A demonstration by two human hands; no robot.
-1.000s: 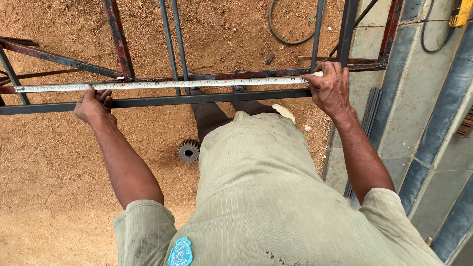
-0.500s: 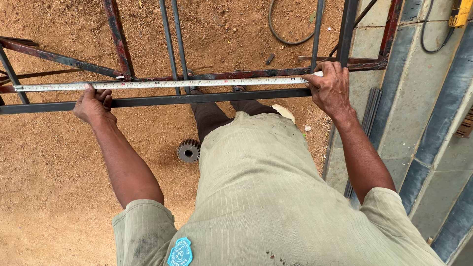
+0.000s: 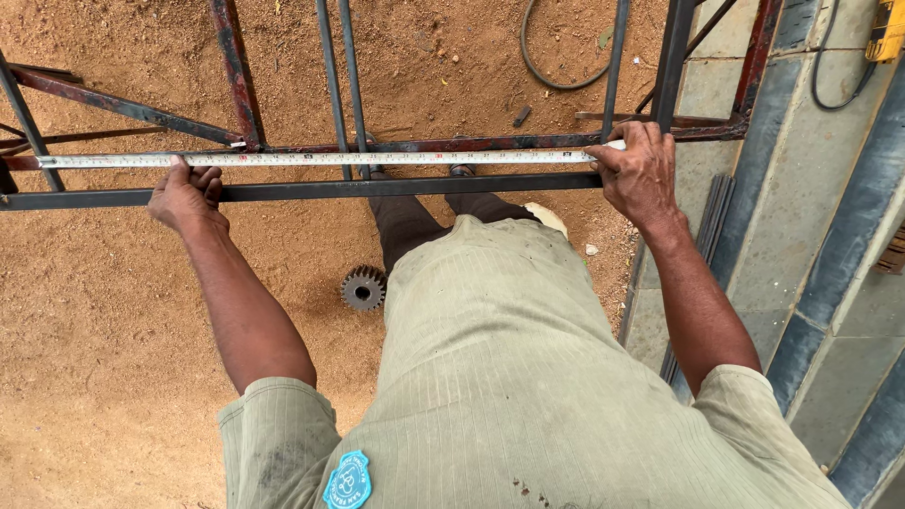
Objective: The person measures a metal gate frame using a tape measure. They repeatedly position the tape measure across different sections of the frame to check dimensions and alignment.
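Observation:
A white tape measure blade (image 3: 330,159) stretches horizontally across a welded metal frame. Just below it runs a dark steel bar (image 3: 311,191). My left hand (image 3: 187,195) pinches the tape from below near the left, knuckles resting on the dark bar. My right hand (image 3: 639,172) presses the tape's right end against the bar beside a vertical post (image 3: 674,57). Behind the tape lies a rusty red crossbar (image 3: 490,143) of the frame.
A steel gear (image 3: 363,288) lies on the sandy ground by my legs. Thin upright rods (image 3: 341,75) and a rusty diagonal strut (image 3: 234,71) rise from the frame. A cable loop (image 3: 551,75) lies beyond. Grey paving (image 3: 811,217) borders the right, with a yellow power tool (image 3: 886,30).

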